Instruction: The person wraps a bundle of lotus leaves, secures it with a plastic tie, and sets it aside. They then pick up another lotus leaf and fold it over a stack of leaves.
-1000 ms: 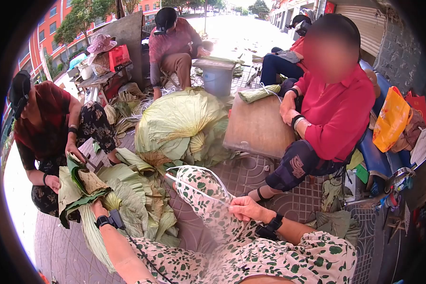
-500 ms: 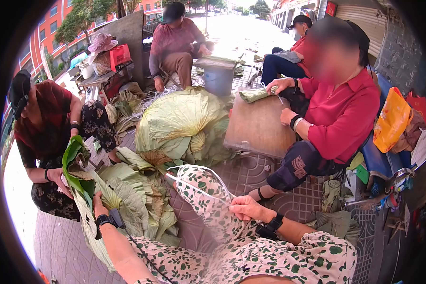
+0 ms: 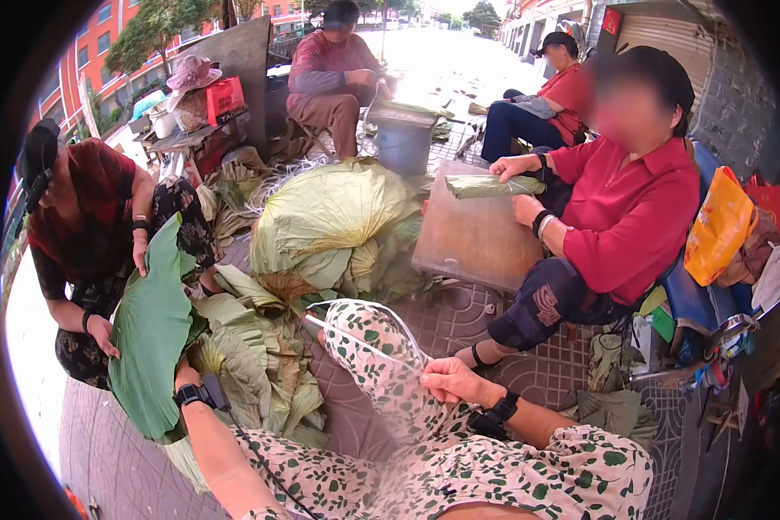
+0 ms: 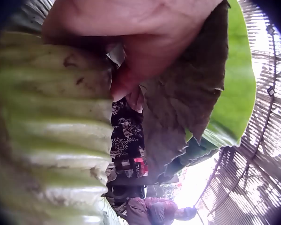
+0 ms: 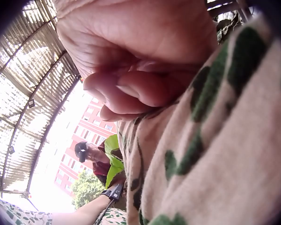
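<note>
My left hand (image 3: 185,374) grips the lower edge of a large green lotus leaf (image 3: 152,334), which stands upright and hides my fingers. In the left wrist view my left hand (image 4: 131,33) is curled round a pale ribbed leaf fold (image 4: 51,131), with the leaf's brown underside (image 4: 187,98) beyond it. A person in dark red (image 3: 82,225), crouching on the left, touches the same leaf at its top and side. My right hand (image 3: 449,380) rests on my patterned trouser knee (image 3: 381,364) and pinches a loop of white string (image 3: 360,345). In the right wrist view its fingers (image 5: 131,89) are curled.
A heap of lotus leaves (image 3: 329,225) lies on the paving ahead, with more leaves (image 3: 260,355) by my left knee. A low wooden table (image 3: 472,238) stands to the right, where a person in a red shirt (image 3: 633,225) handles a wrapped leaf parcel (image 3: 492,185). A blue bucket (image 3: 403,146) stands behind.
The folded leaf bundle in my left hand has opened into one broad upright leaf. The person in red brought the leaf parcel down onto the table. My right hand has not moved.
</note>
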The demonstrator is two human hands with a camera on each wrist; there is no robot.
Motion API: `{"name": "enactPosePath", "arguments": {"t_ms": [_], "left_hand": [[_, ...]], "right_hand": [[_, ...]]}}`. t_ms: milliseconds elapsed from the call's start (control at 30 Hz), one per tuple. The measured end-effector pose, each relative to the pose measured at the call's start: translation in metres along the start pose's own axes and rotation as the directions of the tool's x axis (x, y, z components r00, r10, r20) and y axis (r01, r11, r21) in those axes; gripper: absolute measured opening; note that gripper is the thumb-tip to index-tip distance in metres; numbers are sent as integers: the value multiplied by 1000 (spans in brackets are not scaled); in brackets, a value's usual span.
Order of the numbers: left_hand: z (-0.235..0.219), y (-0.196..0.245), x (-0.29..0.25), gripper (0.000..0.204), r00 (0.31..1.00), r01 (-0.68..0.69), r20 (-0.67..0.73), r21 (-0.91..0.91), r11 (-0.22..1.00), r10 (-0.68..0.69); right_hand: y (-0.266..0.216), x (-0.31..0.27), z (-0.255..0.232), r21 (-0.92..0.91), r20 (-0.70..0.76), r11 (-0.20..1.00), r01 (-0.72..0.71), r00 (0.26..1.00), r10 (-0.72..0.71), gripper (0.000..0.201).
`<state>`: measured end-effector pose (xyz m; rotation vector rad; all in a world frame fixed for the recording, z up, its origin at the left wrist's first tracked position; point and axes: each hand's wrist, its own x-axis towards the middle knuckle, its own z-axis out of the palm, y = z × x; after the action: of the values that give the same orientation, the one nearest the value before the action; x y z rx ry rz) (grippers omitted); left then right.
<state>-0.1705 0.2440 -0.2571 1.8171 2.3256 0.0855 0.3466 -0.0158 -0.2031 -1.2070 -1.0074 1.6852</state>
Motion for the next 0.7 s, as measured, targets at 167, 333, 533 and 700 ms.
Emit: {"name": "enactPosePath", "arguments": {"t_ms": [167,333,533,700], "left_hand": [[-19,41,-30,54,967,-224,-153,-109,969,206],[-17,100,4,14,956,290,287,-910,-297,56],[-48,177,-59,26,887,345,218,-900,-268,407],[-43,221,-109,29,797,386,207,-897,-215,567]], "right_hand": [[-2,0,0,-22,-11,999,-24,1000,24,15],[0,1,-1,-22,1,1000,-20,1000,20,15],[4,2,-3,-25,11,1000,18,1000,-18,17],[4,2,-4,-33,20,999,28,999,-27,17]]}}
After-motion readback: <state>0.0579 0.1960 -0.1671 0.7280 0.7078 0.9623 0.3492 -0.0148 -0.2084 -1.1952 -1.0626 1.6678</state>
